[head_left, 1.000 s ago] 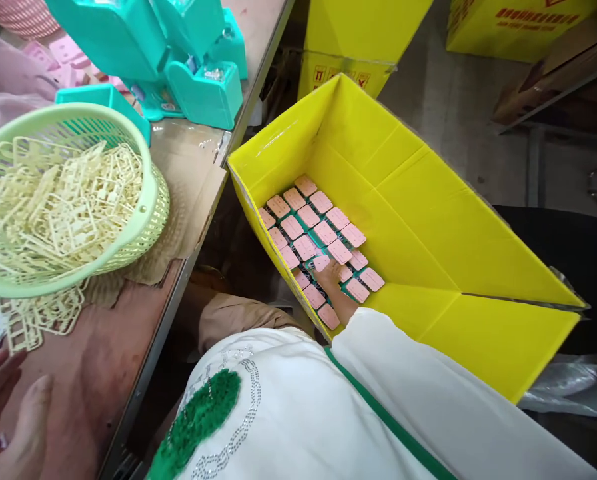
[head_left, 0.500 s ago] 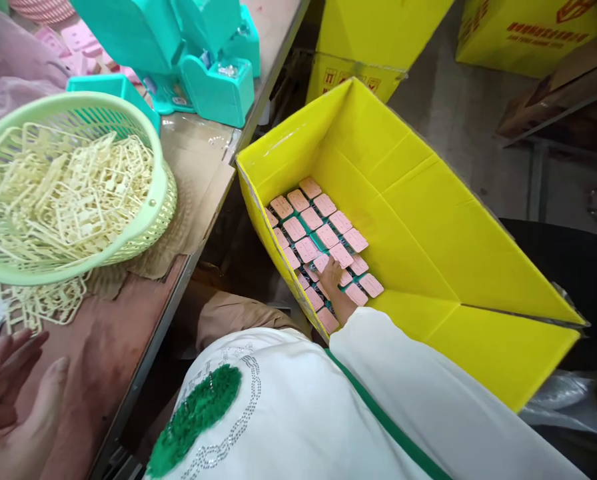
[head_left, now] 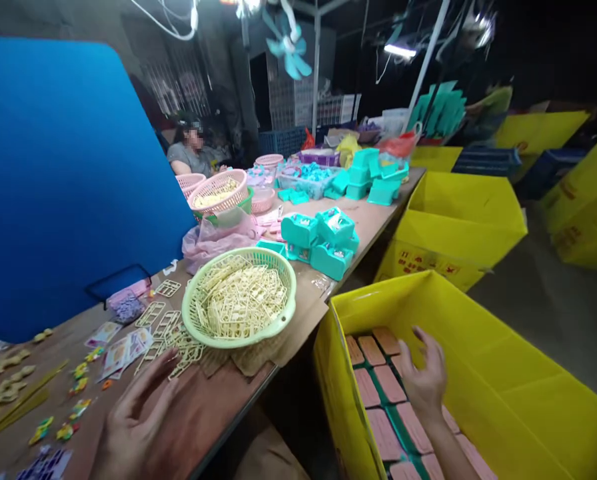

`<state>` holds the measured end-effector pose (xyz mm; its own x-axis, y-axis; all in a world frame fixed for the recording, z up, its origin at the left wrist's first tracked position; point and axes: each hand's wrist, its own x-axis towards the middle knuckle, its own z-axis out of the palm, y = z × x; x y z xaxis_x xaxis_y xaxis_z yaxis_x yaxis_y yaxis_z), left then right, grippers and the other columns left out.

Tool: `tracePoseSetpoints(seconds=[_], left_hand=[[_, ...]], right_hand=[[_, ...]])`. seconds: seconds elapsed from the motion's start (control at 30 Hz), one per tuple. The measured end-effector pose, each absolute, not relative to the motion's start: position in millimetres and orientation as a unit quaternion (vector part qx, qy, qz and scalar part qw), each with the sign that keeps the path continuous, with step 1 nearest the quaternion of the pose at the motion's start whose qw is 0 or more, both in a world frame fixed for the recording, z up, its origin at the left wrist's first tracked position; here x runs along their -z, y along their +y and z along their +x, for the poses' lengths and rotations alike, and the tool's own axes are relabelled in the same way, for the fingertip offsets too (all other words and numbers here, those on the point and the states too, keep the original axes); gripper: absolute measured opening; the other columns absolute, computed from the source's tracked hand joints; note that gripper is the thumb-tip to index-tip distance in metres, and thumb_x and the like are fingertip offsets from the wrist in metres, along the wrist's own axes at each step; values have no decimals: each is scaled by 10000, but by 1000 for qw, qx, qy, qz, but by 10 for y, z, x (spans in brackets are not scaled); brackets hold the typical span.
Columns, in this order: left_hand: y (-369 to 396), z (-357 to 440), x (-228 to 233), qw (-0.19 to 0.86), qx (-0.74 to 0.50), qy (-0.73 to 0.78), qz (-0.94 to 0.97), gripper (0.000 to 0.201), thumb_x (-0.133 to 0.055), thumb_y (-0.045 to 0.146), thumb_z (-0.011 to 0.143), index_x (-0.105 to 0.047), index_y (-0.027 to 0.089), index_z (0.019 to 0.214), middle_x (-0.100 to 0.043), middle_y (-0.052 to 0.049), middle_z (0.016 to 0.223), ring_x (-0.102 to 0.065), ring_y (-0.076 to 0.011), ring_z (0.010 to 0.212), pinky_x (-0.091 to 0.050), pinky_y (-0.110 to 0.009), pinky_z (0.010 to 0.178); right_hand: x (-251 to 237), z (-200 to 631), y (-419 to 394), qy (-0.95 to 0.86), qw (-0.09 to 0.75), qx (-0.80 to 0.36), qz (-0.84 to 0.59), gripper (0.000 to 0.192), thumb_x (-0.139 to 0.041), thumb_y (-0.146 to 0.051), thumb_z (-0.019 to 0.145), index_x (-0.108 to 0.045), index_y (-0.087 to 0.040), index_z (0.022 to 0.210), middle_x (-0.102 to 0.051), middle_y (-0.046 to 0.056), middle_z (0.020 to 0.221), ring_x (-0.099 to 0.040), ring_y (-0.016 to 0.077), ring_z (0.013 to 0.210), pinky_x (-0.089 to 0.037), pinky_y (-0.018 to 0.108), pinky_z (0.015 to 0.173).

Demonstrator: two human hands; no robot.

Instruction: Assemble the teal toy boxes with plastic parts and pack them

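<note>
My left hand (head_left: 133, 413) hovers over the brown tabletop with thumb and fingers apart, holding nothing. Close to its fingertips lie cream plastic frames (head_left: 186, 353), and beyond them stands a light green basket (head_left: 289, 313) heaped with more of these frames. My right hand (head_left: 426, 377) is inside the yellow carton (head_left: 508, 373), above rows of teal pieces with pink tops (head_left: 388, 383). Its fingers are spread and nothing is in them. The hand and forearm cover part of those rows.
Teal plastic pieces (head_left: 331, 243) are stacked beyond the basket. A blue panel (head_left: 73, 180) rises on the left. Small colourful parts (head_left: 78, 373) and printed cards (head_left: 126, 350) lie at left. More yellow cartons (head_left: 463, 213) stand behind. A person (head_left: 191, 150) sits across the table.
The view has swung up and left, showing more of the table and room. My right hand has lifted off the pink-topped pieces and its fingers have spread. My left hand stays open over the table.
</note>
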<state>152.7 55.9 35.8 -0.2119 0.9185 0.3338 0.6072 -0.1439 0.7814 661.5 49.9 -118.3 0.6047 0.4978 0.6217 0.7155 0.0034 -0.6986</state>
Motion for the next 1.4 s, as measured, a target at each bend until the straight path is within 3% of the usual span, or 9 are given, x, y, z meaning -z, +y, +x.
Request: tracePoseSetpoints(seconds=[0.1,0.2,0.33,0.53,0.7,0.83,1.03,1.23,1.4], left_hand=[[710,1702,-478,232,-488,584,606,495,-726,583,924,-767,279,1313,-787,-71,1362,-775,-303,1235,-666,-381,1034],[782,1766,-612,198,-517,547,628,481,-738,593,909,-782,297,1287,-790,-63,1354,-767,-300,1253,-619,-416,1117],[732,1658,-660,173,-532,543,626,480,-734,583,917,-768,310,1310,-799,-62,1332,-780,-307,1223,-629,-449,1115],[542,1348,-572,169,-529,584,592,505,-753,601,891,-761,336,1321,-789,-48,1351,-756,-341,1268,-600,-504,1157],[346,1222,-629,208,-550,602,540,533,-769,575,900,-748,266,1333,-777,-97,1365,-769,-327,1237,-599,-523,1154],[295,1318,-729,309,-600,541,501,615,-792,556,909,-693,188,1391,-760,-159,1376,-769,-323,1230,-602,-534,1141],[140,1250,-580,448,-539,489,520,1050,-802,712,846,-379,235,1680,-481,-186,1695,-512,-379,1549,-529,-494,1226],[-375,926,70,366,-542,582,483,980,-803,645,875,-380,254,1668,-460,-181,1706,-513,-377,1545,-512,-526,1231],[-708,821,410,232,-520,651,502,861,-763,585,932,-418,253,1648,-471,-176,1694,-409,-351,1615,-363,-551,1331]], right_hand=[[31,6432,1419,-565,548,123,-604,371,-545,-474,1045,-674,-271,1328,-715,165,1277,-669,358,1227,-528,614,1128],[-783,6091,2318,-674,414,88,-605,422,-431,-418,1083,-664,-208,1366,-698,183,1361,-611,356,1315,-470,594,1173],[-1189,5705,3272,-705,299,42,-642,571,-699,-463,973,-657,-73,1388,-639,264,1458,-505,417,1444,-342,561,1258],[-1348,5477,3850,-689,149,-12,-709,983,-976,-483,705,-565,-84,1504,-594,307,1505,-406,514,1502,-247,675,1252],[-1462,5427,3650,-716,156,49,-678,1032,-793,-619,869,-387,-31,1614,-444,342,1580,-317,537,1502,-151,771,1233],[-1376,4842,2982,-820,327,83,-463,1073,-757,-672,876,-292,-135,1680,-478,246,1513,-432,501,1394,-355,714,1183],[-814,3368,1363,-951,241,-14,-194,1010,-788,-382,876,-260,-259,1727,-575,179,1330,-524,429,1230,-320,755,1196],[-334,2708,1120,-958,169,-206,-106,1114,-829,-514,875,-220,-175,1744,-551,209,1367,-540,386,1247,-495,590,1090],[-245,2345,1172,-978,84,-184,-51,1084,-821,-682,839,-405,-137,1678,-603,261,1355,-572,464,1267,-414,760,1106]])
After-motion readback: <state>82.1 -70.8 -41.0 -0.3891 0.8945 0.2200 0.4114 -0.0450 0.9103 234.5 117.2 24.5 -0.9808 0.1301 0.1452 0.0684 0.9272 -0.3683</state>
